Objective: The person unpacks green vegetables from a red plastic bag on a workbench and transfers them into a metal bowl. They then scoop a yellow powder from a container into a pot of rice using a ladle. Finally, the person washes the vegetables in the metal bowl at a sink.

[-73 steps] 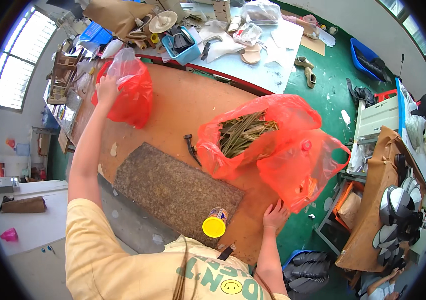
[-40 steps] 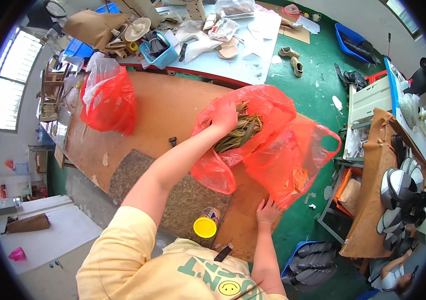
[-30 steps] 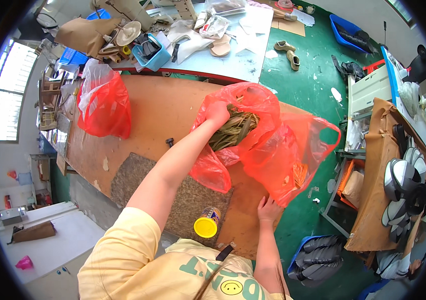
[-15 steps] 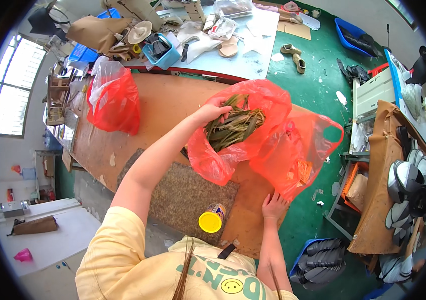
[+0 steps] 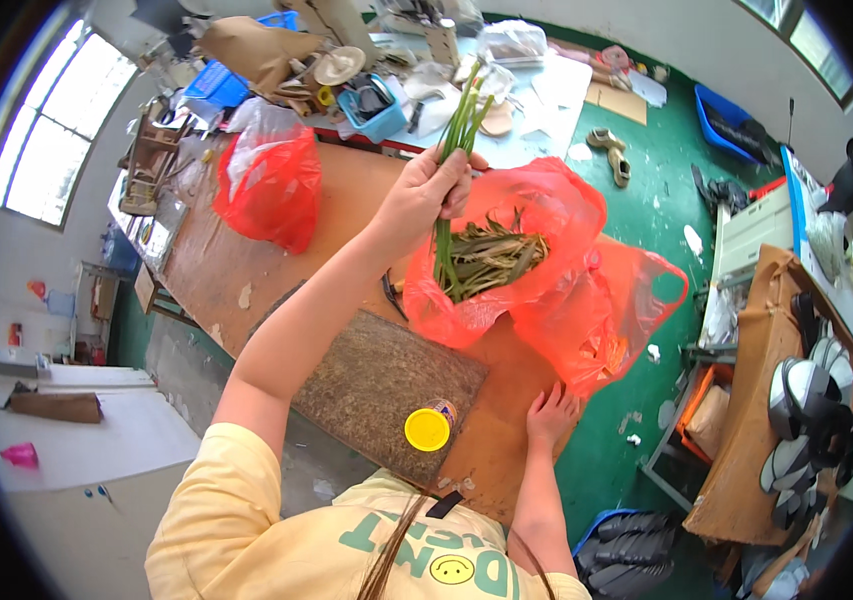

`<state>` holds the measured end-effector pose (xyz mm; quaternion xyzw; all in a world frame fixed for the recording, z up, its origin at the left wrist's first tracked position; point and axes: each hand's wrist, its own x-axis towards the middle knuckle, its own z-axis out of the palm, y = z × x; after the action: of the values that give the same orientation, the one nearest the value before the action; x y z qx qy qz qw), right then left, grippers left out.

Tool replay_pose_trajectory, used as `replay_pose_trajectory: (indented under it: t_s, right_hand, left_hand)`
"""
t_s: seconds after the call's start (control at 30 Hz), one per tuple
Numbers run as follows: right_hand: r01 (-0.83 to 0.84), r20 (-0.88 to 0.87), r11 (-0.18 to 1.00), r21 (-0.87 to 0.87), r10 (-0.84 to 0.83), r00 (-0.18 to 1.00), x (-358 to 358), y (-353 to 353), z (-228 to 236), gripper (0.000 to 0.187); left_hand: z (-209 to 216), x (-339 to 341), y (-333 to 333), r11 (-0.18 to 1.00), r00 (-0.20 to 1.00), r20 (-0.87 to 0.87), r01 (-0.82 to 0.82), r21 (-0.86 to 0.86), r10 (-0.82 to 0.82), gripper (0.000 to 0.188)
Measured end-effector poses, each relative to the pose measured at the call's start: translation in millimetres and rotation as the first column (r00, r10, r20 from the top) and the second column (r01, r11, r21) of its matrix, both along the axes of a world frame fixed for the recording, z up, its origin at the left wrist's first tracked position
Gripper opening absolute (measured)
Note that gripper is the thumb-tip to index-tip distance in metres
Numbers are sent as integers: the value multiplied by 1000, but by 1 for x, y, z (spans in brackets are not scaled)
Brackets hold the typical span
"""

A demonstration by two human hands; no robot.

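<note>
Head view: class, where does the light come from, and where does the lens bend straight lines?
Head view: daylight enters through the windows at upper left, overexposed; table edges curve toward the dark round rim; the left hand and leaves stay sharp.

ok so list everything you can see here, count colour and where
leaf stalks: one bunch, green, held up over the open bag
open bag: 1, red plastic, middle of the table, dried green leaves inside
second bag: 1, red plastic, right of the open bag at the table edge
tied bag: 1, red plastic, far left of the table
table: 1, brown wood
mat: 1, coarse brown, near edge of the table
jar lid: 1, yellow, round, on the mat's near corner
crate: 1, blue, on the cluttered pale bench behind
floor: green, right side
left hand: 1, gripping the stalks
right hand: 1, flat on the table edge
</note>
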<state>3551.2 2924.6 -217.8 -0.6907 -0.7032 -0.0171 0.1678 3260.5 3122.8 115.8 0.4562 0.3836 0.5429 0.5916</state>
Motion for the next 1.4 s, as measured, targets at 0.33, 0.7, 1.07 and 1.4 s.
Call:
replay_pose_trajectory:
  t_s: [0.33, 0.7, 1.07, 1.4]
  right_hand:
    - [-86, -222, 979, -186, 43, 974, 18, 7, 31, 34]
    - [-323, -967, 940, 113, 179, 181, -13, -29, 285, 14]
    - [-262, -990, 958, 113, 130, 47, -11, -56, 318, 7]
    - [-337, -997, 941, 32, 4, -81, -4, -52, 309, 8]
  left_hand:
    - [77, 31, -169, 971, 971, -226, 17, -239, -72, 21]
    - [-3, 112, -265, 924, 1000, -5, -18, -381, 17, 16]
    - [-5, 142, -299, 973, 961, -276, -65, -219, 2, 11]
    - [-12, 138, -309, 961, 987, -158, -15, -276, -30, 17]
